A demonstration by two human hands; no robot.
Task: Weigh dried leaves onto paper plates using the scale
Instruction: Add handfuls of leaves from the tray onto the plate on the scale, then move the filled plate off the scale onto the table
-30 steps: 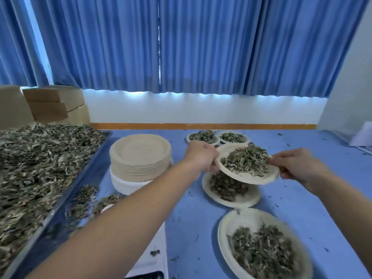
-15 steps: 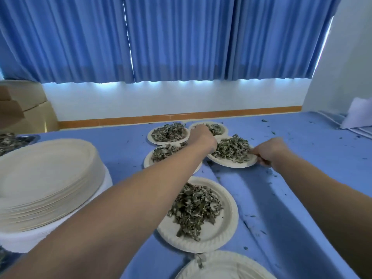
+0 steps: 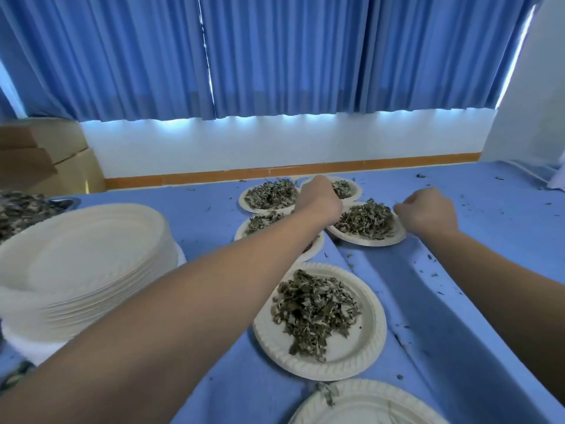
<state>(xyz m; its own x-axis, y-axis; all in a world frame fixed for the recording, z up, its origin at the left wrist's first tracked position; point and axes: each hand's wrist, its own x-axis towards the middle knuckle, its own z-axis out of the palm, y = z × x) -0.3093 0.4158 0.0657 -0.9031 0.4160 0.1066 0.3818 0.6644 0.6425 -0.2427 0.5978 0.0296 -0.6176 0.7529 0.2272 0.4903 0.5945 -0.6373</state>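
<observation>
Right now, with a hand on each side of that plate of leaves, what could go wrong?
1. The leaves heap close to the rim of the plate between the left hand and right hand. A tilt could spill some and spoil the weighed amount.
2. The left forearm crosses low over a neighbouring plate and could brush leaves off.
3. The plates crowd together, so this rim may land on another and sit tilted.
</observation>
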